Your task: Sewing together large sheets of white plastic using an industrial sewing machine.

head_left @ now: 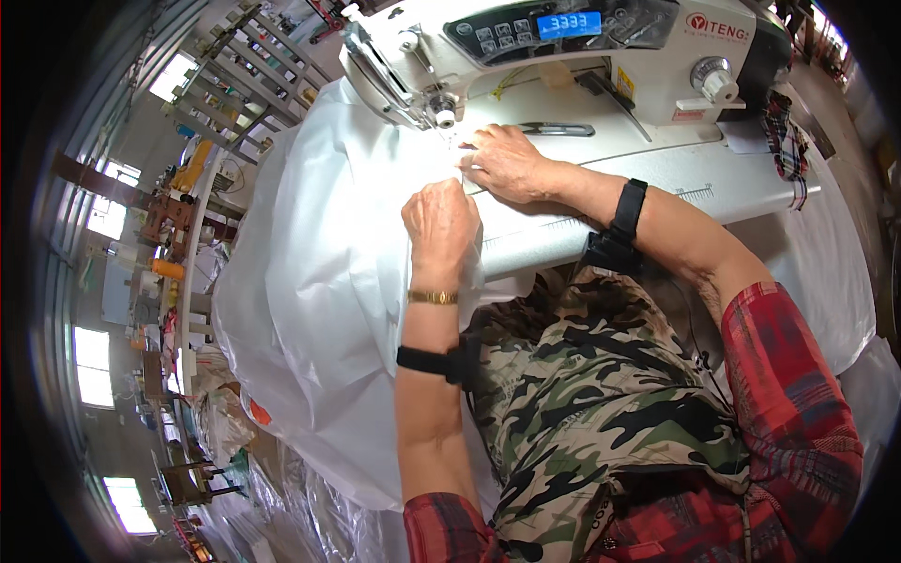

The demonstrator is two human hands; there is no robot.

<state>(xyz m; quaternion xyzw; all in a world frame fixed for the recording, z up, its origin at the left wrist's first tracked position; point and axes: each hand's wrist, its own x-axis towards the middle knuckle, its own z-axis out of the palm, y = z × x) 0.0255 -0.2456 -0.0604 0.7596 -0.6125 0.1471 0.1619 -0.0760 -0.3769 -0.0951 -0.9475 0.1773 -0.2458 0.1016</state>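
Note:
A large, thin, translucent white sheet point(324, 253) drapes over the left side of the sewing table and hangs down beside my lap. My left hand point(443, 225) is closed on its edge, just in front of the needle area. My right hand point(507, 161) lies to the right of it, fingers bent and pressed together on the sheet's edge beside the needle. The white sewing machine point(601, 70) stands over both hands, its lamp glaring on the sheet. Glare hides the needle tip and the exact seam. Behind my right hand, thread snips point(557, 129) lie on the machine bed.
A ruler-marked table edge point(648, 199) runs below my right forearm. A plaid cloth scrap point(785, 141) hangs at the machine's right end. At the left are a slatted metal rack point(239, 89), an orange thread cone point(169, 269) and crumpled clear plastic point(310, 497) low down.

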